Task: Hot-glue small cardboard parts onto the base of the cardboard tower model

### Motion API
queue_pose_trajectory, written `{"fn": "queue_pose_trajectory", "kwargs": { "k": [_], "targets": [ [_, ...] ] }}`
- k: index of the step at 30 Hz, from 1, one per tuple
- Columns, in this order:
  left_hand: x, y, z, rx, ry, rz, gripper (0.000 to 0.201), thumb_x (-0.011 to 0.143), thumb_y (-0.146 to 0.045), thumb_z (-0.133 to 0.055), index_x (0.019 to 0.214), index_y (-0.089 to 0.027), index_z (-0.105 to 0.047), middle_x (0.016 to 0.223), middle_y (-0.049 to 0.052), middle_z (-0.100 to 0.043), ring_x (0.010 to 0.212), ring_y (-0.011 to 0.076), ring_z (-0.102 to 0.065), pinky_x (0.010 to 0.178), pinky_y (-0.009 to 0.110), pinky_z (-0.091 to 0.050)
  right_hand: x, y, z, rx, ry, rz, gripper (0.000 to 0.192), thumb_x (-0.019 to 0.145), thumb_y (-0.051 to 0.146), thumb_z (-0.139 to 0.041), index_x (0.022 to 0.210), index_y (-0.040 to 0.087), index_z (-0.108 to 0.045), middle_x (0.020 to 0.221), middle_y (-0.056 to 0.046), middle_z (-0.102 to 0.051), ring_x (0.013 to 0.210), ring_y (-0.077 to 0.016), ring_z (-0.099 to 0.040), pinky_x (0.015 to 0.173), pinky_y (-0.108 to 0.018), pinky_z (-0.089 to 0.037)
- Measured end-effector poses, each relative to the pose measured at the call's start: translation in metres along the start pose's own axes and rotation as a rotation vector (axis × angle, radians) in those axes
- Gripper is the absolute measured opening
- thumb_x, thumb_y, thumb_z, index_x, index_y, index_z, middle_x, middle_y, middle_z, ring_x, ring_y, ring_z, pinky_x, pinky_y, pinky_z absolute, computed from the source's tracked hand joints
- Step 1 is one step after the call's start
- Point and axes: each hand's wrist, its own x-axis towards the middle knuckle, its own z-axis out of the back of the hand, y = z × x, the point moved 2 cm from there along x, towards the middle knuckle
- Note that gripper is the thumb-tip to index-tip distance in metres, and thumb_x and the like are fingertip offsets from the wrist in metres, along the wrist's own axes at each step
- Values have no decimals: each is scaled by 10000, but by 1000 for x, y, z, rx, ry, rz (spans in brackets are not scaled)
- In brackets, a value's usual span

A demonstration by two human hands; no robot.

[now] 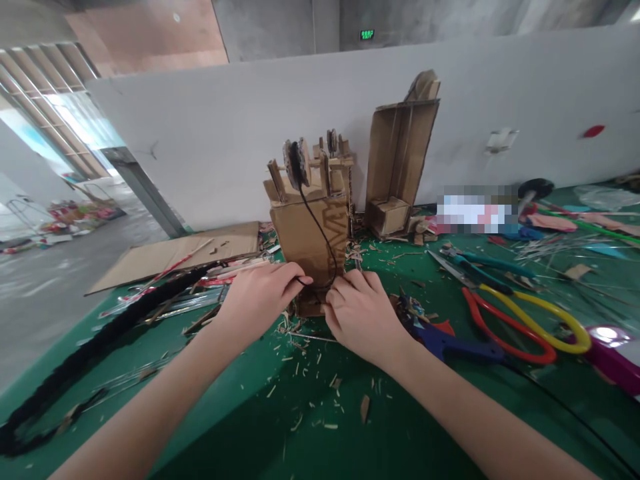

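**Both hands pinch a black cord at the foot of a cardboard model**

The grip of the left hand (260, 297) is closed: thumb and fingers pinch a black cord (320, 230) where it reaches the base of an upright cardboard model (311, 227). The right hand (361, 313) sits just beside it, fingers curled down against the model's foot on the cord's other side; its fingertips are hidden under the knuckles, so I cannot tell whether it pinches the cord or only presses the cardboard.

Going from the left: a thick black braid (75, 360) trails along the green tabletop (310, 427), with a flat cardboard sheet (175, 257) behind it. Next come the two hands, knuckles almost touching, with the model directly beyond them.

The cord is the thing that counts here. It lies ahead of and above the hands, its long axis running nearly vertical: it climbs the model's front face in a gentle curve and ends at a small spool-like piece on top, between short cardboard posts. The left hand is the nearer to it (it has the cord's lower end). The model itself stands tall, long axis upright, front face turned toward the person.

Right of it, a second cardboard piece (400, 160) leans against the white partition. Farther right lie teal-handled pliers (480, 263), scissors (525, 323) with a red and a yellow handle, and a blue-handled tool (455, 343) just beside the right wrist. Cardboard scraps litter the tabletop around the hands.
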Motion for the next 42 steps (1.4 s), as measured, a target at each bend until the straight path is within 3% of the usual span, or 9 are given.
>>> {"fn": "queue_pose_trajectory", "kwargs": {
  "k": [7, 13, 17, 25, 30, 35, 38, 42],
  "targets": [
    [2, -2, 0, -36, 2, 6, 234, 899, -335, -410, 915, -216, -611, 801, 14, -675, 748, 173, -619, 649, 274, -431, 3, 1, 11, 20, 24, -19, 165, 818, 179, -454, 814, 150, -616, 846, -75, -594, 890, -233, -451, 745, -381, -296],
    [4, 0, -4, -34, -15, 15, 279, 907, -370, -390, 911, -199, -611, 804, 31, -675, 734, 174, -614, 621, 277, -418, -8, -37, 28, 201, 166, -199, 157, 805, 168, -467, 823, 174, -622, 815, -48, -604, 817, -188, -519, 742, -340, -380],
    [4, 0, -5, -37, 5, 26, 308, 914, -405, -372, 891, -198, -599, 796, 21, -671, 717, 171, -610, 592, 270, -396, -13, -54, 22, 272, 250, -166, 221, 856, 198, -439, 835, 193, -659, 824, -47, -633, 847, -197, -549, 804, -371, -387],
    [3, 0, -6, -61, 19, 23, 279, 913, -385, -384, 895, -199, -591, 799, 15, -671, 719, 163, -616, 595, 258, -399, -8, -47, 17, 405, 240, -238, 268, 871, 357, -451, 934, 192, -652, 948, -63, -661, 939, -230, -548, 824, -402, -403],
    [3, 0, -6, -72, 15, 37, 265, 909, -373, -391, 901, -203, -595, 803, 17, -676, 726, 170, -619, 599, 264, -407, -8, -46, 14, 473, 254, -227, 199, 842, 320, -508, 951, 197, -620, 985, -61, -645, 954, -225, -542, 815, -384, -408],
    [3, 2, -7, -91, 5, 51, 252, 898, -342, -396, 917, -204, -606, 809, 25, -679, 728, 164, -619, 614, 266, -422, -10, -41, 19, 473, 224, -205, 151, 751, 267, -608, 883, 204, -569, 887, -43, -625, 901, -217, -538, 772, -358, -402],
    [3, 3, -9, -95, 1, 52, 253, 896, -339, -394, 910, -203, -607, 805, 24, -678, 735, 161, -620, 627, 262, -426, -11, -38, 21, 500, 238, -252, 149, 813, 346, -532, 879, 216, -562, 838, -38, -621, 846, -205, -548, 715, -336, -403],
    [3, 2, -9, -95, -9, 73, 241, 895, -333, -399, 912, -202, -601, 803, 20, -679, 729, 167, -622, 617, 266, -421, -10, -36, 20, 502, 260, -316, 153, 872, 287, -431, 854, 207, -560, 789, -33, -632, 766, -184, -565, 672, -320, -401]
  ]
}}
